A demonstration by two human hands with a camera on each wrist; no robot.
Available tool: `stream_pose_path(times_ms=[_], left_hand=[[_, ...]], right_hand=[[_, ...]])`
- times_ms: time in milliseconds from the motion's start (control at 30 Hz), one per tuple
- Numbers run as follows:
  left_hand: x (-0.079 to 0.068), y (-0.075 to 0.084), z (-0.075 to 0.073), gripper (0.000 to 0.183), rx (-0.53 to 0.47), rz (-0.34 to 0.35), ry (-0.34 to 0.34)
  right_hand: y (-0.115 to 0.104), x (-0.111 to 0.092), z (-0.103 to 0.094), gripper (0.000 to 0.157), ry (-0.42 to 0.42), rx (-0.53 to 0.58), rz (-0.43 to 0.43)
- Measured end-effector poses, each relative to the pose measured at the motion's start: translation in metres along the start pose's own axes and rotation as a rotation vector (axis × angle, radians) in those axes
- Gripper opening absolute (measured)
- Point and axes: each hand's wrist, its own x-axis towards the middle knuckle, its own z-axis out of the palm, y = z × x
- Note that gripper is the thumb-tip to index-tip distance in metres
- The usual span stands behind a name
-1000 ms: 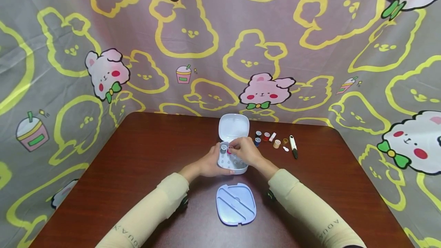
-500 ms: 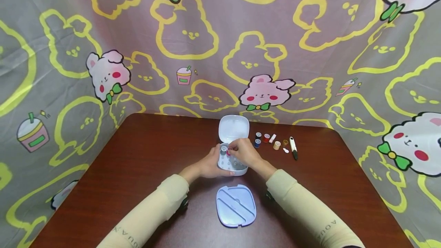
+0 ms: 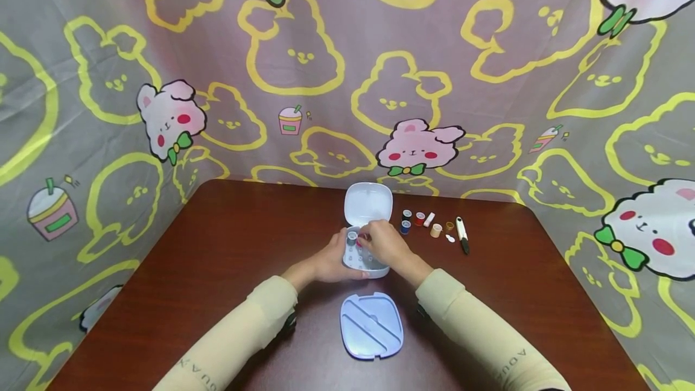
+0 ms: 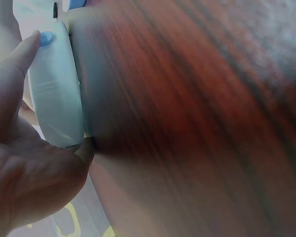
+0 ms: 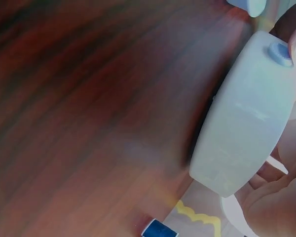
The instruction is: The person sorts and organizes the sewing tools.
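A white sewing box (image 3: 374, 273) stands on the table, its lid (image 3: 368, 203) raised at the back. My left hand (image 3: 327, 260) grips the box's left side, thumb along the front and fingers toward the back; the left wrist view shows thumb and fingers around the box wall (image 4: 59, 94). Rows of small pegs rise inside it. A grey thread spool (image 3: 352, 238) stands in the back left corner. Beside that, my right hand (image 3: 387, 245) pinches a pink thread spool (image 3: 360, 243), mostly hidden by the fingers.
Right of the box lie a black spool (image 3: 406, 215), a blue spool (image 3: 405, 227), a red spool (image 3: 420, 219), a beige spool (image 3: 437, 231), a small gold ring (image 3: 449, 225) and a white-and-black tool (image 3: 463, 236). A pale blue divided tray (image 3: 371, 326) lies in front.
My right hand has shifted very slightly down and left with the pink thread spool still at the same spot by the grey one. The left hand keeps its hold on the box.
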Motion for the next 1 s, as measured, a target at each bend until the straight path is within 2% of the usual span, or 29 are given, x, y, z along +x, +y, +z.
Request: stream_pose_path(times_ms=[267,733,1000], left_hand=[[0.0,0.001,0.0,0.12,0.003,-0.008,-0.002],[0.002,0.0,0.001,0.118,0.012,-0.003,0.001],[0.002,-0.001,0.001,0.122,0.027,-0.014,0.01]], right_hand=[[0.001,-0.002,-0.001,0.011,-0.008,-0.075,-0.007],[0.003,-0.007,-0.01,0.013,-0.028,-0.05,-0.005],[0.004,-0.014,-0.018,0.023,-0.023,-0.067,-0.047]])
